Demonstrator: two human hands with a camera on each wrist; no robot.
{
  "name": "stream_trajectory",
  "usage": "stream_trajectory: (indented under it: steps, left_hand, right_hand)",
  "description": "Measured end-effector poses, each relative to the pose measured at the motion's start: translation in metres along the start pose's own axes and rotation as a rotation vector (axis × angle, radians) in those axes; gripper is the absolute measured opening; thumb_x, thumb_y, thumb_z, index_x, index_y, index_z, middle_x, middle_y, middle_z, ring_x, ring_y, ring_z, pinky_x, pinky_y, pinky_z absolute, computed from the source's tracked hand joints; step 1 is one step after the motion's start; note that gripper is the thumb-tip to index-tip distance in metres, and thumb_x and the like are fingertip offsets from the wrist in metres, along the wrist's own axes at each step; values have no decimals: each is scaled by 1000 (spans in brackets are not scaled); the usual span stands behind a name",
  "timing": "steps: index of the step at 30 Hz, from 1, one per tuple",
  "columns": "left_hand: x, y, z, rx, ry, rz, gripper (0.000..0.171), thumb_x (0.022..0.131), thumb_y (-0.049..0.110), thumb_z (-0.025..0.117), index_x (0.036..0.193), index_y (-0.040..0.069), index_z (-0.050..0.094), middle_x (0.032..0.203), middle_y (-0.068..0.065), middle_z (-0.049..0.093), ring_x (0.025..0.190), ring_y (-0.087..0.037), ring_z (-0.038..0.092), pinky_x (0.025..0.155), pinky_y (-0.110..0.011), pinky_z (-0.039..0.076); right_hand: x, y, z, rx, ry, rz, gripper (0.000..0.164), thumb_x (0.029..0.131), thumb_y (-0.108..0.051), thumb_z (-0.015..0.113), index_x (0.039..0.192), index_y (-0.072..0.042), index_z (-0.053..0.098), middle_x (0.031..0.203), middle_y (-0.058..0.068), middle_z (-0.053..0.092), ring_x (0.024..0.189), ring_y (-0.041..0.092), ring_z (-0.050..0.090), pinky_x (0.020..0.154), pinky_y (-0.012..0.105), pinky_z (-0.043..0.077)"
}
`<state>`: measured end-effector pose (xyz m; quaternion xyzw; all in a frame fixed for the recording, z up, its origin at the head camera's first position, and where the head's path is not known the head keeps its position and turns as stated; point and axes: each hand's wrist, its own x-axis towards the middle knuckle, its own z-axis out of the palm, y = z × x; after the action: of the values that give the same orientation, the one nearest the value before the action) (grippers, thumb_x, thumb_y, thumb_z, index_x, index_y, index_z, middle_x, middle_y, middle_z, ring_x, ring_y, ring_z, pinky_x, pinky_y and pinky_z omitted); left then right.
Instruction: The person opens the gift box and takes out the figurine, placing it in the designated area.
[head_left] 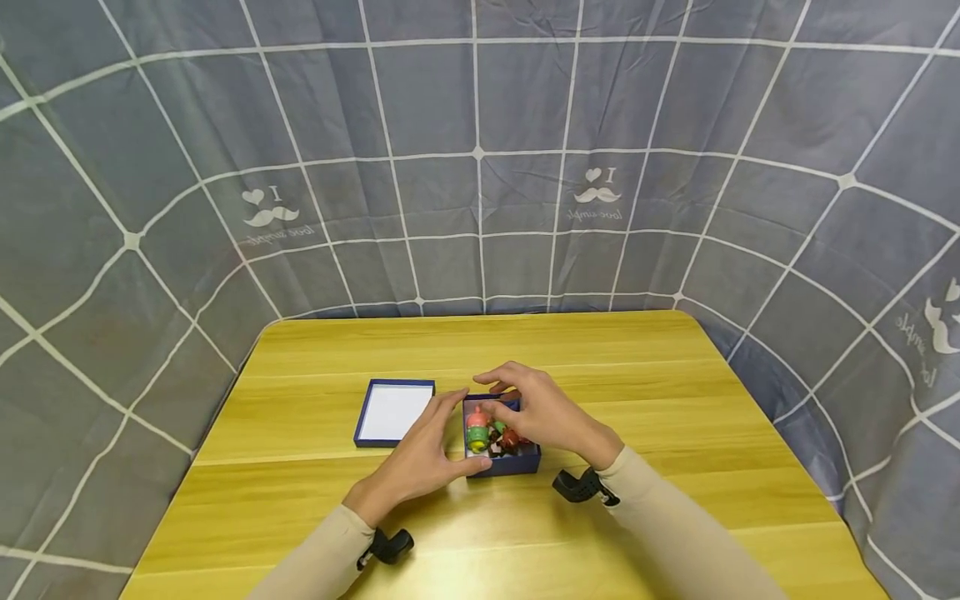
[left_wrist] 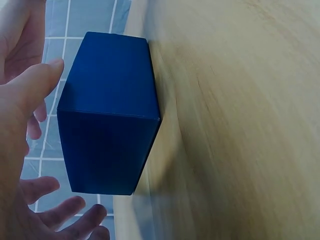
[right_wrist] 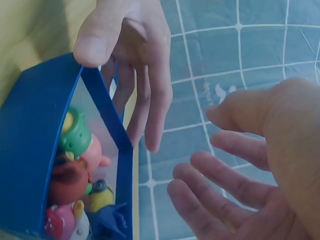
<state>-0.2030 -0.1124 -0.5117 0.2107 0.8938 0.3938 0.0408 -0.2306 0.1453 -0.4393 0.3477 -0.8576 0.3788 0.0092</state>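
A dark blue open box (head_left: pixel 510 466) filled with small colourful toys stands on the table between the two hands. My left hand (head_left: pixel 420 458) lies along its left side, thumb at the near rim, fingers extended toward the far corner. In the right wrist view that thumb (right_wrist: pixel 92 50) rests at the box's corner. Over the right part of the box hovers my right hand (head_left: pixel 551 412), fingers loosely bent and holding nothing. Inside are a pink-and-green toy (head_left: pixel 477 429), a reddish-brown toy (right_wrist: pixel 69 180), a yellow figure (right_wrist: pixel 102 197) and a dark blue piece (right_wrist: pixel 110 222).
A shallow blue-edged lid (head_left: pixel 393 412) with a white inside lies left of the box, partly behind my left hand. Everything sits on a yellow wood-grain table (head_left: pixel 637 358). A grey curtain (head_left: pixel 525 100) with white grid lines surrounds the table's back and sides.
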Motion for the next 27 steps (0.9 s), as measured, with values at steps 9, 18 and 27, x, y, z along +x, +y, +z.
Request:
stream_trajectory:
  steps: [9,18,27]
  left_hand:
    - [-2,-3,3,-10,9,24,116,95,65,93,184,19,35,185,-13,42,170,-43,47,138,-70,48]
    - [0,-5,4,-12,6,37,116,95,60,94,184,15,35,185,-13,42,168,-42,50,138,-68,50]
    - [2,-7,4,-16,4,33,116,95,60,95,183,13,36,186,-15,41,168,-44,49,138,-68,49]
  right_hand:
    - [3,4,-2,-75,-92,-23,45,109,-7,83,152,-2,72,143,22,76,121,40,83,102,59,74]
    - [7,9,-6,-128,-200,-10,46,111,-17,83,153,-5,73,147,16,75,123,35,83,103,50,75]
    - [13,15,-10,-107,-289,-2,49,109,-14,83,156,-6,72,153,17,72,128,39,79,105,44,75]
